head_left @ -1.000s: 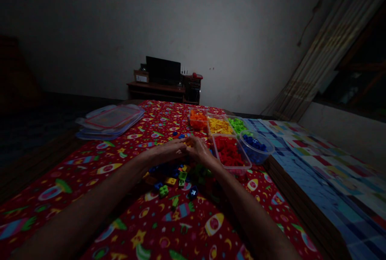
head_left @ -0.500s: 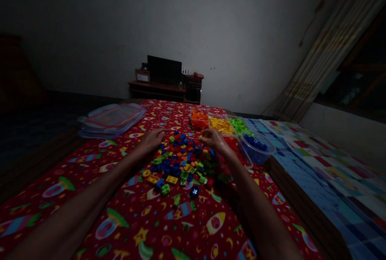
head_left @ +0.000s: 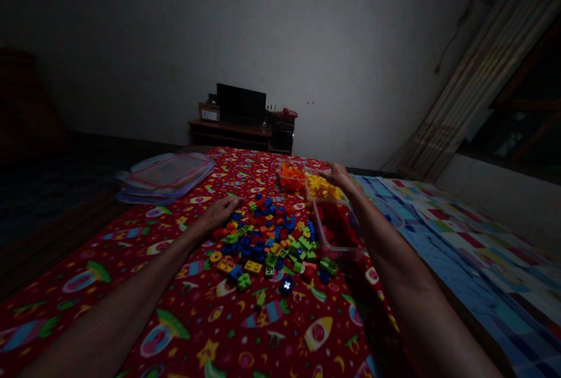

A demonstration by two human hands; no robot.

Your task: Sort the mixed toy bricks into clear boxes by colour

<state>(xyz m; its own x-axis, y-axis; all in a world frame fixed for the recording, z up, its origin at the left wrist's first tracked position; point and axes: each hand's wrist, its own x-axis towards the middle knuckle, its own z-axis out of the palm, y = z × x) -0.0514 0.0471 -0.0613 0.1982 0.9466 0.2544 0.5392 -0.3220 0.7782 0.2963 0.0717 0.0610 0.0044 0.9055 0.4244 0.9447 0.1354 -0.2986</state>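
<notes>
A loose pile of small coloured bricks (head_left: 272, 238) lies on the red patterned cloth (head_left: 228, 331). My left hand (head_left: 221, 211) rests at the pile's left edge with its fingers curled down onto the bricks. My right hand (head_left: 339, 176) is stretched out over the yellow-brick tub (head_left: 322, 188), fingers bent; I cannot make out whether it holds anything. The orange-brick tub (head_left: 290, 176) stands left of that hand. The red-brick tub (head_left: 335, 229) lies under my right forearm.
Stacked clear lids (head_left: 166, 174) lie at the far left of the cloth. A blue checked mat (head_left: 460, 261) covers the surface to the right. A low wooden stand with a dark screen (head_left: 241, 118) is against the back wall.
My hands parted from the middle of the pile. The right hand went forward from the pile's edge to above the yellow-brick tub; the left stayed at the pile's left side.
</notes>
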